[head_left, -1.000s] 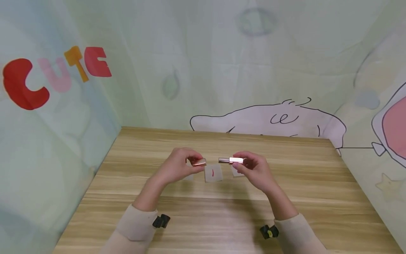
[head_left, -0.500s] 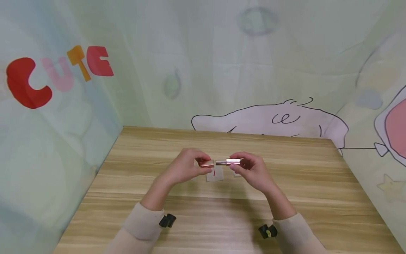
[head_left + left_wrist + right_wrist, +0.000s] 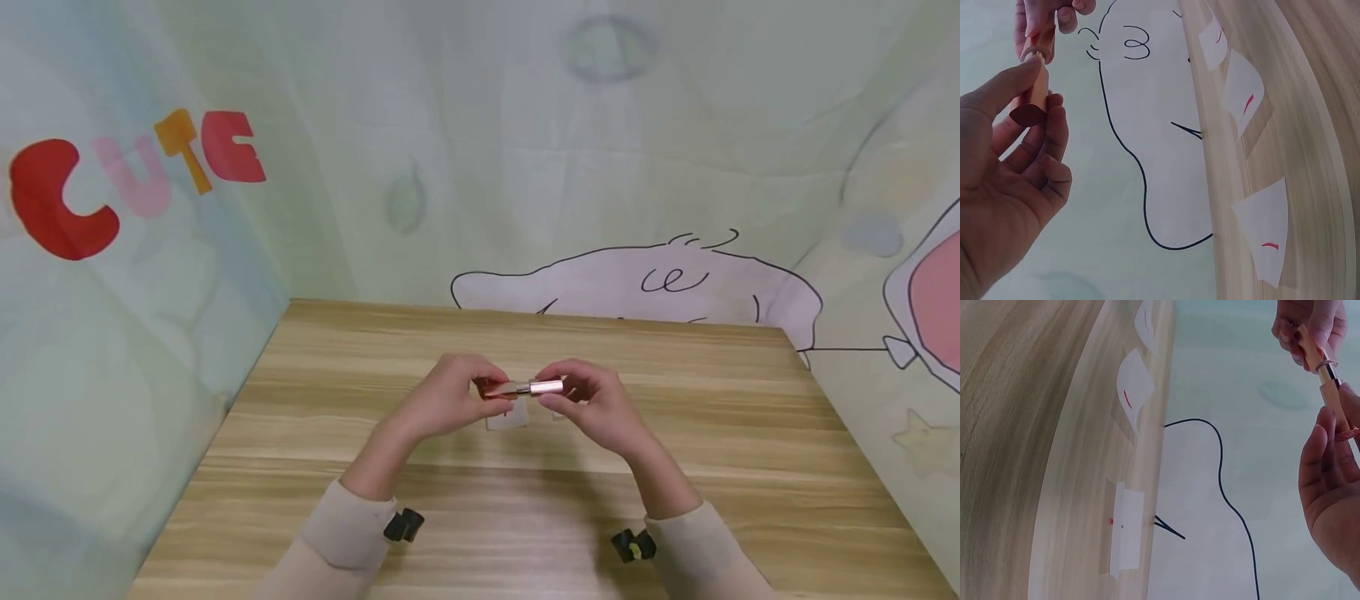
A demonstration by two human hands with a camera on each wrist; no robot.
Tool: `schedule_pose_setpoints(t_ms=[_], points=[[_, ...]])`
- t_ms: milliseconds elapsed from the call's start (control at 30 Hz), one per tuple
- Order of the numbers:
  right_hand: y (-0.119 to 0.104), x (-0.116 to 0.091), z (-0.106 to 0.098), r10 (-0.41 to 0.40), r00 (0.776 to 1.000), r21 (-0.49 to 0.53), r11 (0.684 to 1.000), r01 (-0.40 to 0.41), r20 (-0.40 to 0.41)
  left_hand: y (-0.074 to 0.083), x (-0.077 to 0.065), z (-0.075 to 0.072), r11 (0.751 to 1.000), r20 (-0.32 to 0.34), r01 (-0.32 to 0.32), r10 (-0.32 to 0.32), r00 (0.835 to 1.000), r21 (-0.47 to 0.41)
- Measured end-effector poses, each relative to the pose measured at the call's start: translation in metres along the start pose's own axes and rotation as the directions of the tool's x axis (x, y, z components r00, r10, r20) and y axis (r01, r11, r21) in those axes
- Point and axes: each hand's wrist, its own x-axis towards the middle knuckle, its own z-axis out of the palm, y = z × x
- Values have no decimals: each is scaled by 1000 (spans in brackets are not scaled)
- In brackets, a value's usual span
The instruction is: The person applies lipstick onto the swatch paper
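Above the middle of the table, my left hand pinches a rose-gold lipstick cap between thumb and fingers. My right hand pinches the lipstick base, also rose-gold. Both pieces lie roughly level, end to end. A short length of the shiny inner tube shows between them in the right wrist view, its far end inside the mouth of the cap. The left wrist view shows the closed end of the cap near my left hand.
Three small white paper pieces lie on the wooden table below the hands, marked with red strokes; the middle paper and another paper curl up. A printed cloth backdrop stands behind the table and at its left side.
My left hand has moved right with the cap, and my right hand slightly left with the base. The gap between the pieces has gone, and the cap now covers part of the inner tube.
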Motion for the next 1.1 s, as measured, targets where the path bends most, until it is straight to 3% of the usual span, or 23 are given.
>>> schedule_pose_setpoints(t_ms=[233,700,867,1100], points=[[-1,-2,5,-24,1000,16,1000,24,15,2,-1,5,999,2,-32,32,999,23],[4,-1,8,-14,1000,14,1000,14,10,3,-3,6,999,-41,-31,32,999,39],[5,-1,10,-31,999,-34,999,31,23,4,-4,6,1000,-62,-7,7,998,15],[8,-2,13,-36,998,-45,998,38,49,6,-2,8,998,-80,-28,24,996,-52]])
